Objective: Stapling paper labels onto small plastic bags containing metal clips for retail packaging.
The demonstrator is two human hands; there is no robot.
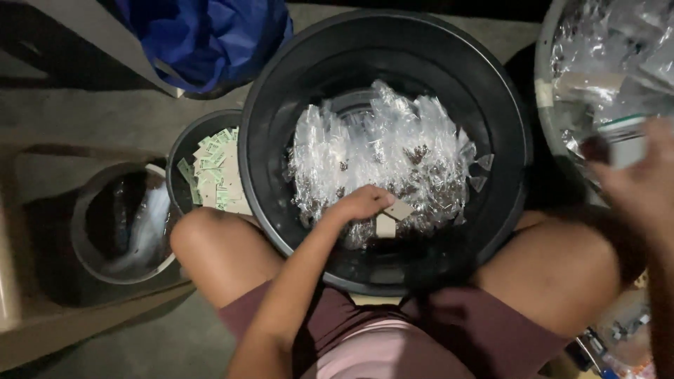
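Note:
A large black tub [281, 84] stands between my knees, half full of small clear plastic packets [382, 151] with dark bits inside. My left hand [358, 205] reaches into the tub at its near side, fingers closed on two small beige cards [393, 216]. My right hand [642, 186] is raised at the right edge, blurred, next to a white lidded container [625, 140]; whether it grips it is unclear.
A smaller black bucket [184, 151] of green and beige paper labels [214, 168] sits left of the tub. Further left is a grey bucket [88, 238]. A blue bag [203, 38] lies at top left, and a round basin [544, 91] of clear plastic bags at top right.

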